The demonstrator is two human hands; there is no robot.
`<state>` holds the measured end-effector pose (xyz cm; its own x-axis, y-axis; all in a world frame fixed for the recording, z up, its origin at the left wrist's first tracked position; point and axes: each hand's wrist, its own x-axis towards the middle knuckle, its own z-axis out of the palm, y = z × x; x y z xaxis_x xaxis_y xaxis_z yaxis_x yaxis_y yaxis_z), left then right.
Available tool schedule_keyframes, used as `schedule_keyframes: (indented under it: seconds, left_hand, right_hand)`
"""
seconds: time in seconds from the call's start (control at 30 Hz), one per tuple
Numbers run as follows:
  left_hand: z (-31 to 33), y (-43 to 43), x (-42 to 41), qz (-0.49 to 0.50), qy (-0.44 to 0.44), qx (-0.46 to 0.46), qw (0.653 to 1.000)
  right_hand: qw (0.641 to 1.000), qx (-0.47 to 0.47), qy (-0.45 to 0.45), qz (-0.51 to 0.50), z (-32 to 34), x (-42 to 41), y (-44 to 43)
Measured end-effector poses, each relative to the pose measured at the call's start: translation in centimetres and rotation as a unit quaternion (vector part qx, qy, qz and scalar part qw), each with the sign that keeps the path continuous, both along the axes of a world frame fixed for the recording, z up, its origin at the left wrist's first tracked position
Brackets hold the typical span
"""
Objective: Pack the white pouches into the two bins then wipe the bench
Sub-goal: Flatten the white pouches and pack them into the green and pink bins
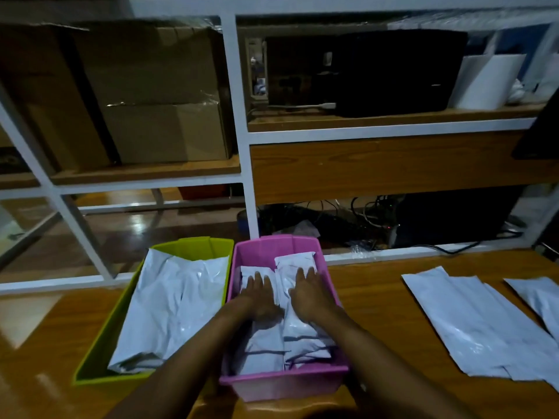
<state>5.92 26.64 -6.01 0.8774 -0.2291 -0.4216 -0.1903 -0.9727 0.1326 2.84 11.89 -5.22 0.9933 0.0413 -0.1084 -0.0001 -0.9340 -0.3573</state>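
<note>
White pouches (290, 334) in the pink bin (284, 384) lie under left hand (260, 297) and right hand (310, 293), fingers flat, gripping nothing.

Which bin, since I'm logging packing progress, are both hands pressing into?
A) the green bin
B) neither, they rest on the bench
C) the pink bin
C: the left hand and right hand lie flat on the white pouches inside the pink bin.
</note>
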Motion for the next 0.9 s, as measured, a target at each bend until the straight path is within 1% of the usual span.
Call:
schedule_keyframes:
  seconds: [0.1,0.17,0.27,0.33,0.43,0.6,0.7,0.8,0.9]
  left_hand:
    - [1.2,0.0,0.9,-0.096,0.023,0.056,0.994]
    - [1.3,0.0,1.0,-0.128,0.048,0.113,0.984]
    - [-0.8,0.2,1.4,-0.121,0.068,0.178,0.974]
    - [-2.0,0.4,1.4,-0.123,0.071,0.197,0.970]
    - [-2.4,0.6,1.1,-0.126,0.056,0.193,0.971]
    - [-0.8,0.2,0.5,-0.104,0.061,0.167,0.979]
    - [0.4,0.3,0.2,-0.110,0.056,0.150,0.981]
    - [2.4,0.7,-0.4,-0.098,0.016,0.135,0.986]
    - [5.9,0.5,-2.4,-0.059,-0.079,0.054,0.994]
  right_hand:
    - [0.995,-0.050,0.010,0.083,2.0,0.8,-0.8]
    - [0.988,-0.087,0.037,0.124,2.2,1.2,-0.9]
    - [0.985,-0.105,0.071,0.118,0.4,0.6,-0.5]
    - [0.986,-0.113,0.062,0.105,-1.1,0.1,-0.2]
    - [0.988,-0.115,0.046,0.093,-2.0,0.0,-0.1]
    - [0.989,-0.106,0.060,0.089,-1.9,0.3,-0.1]
    - [0.994,-0.053,0.054,0.083,-0.5,0.0,-0.4]
    - [0.995,-0.011,-0.028,0.097,2.0,-1.0,-1.0]
    - [0.991,0.037,-0.088,0.089,4.8,-3.2,-2.2]
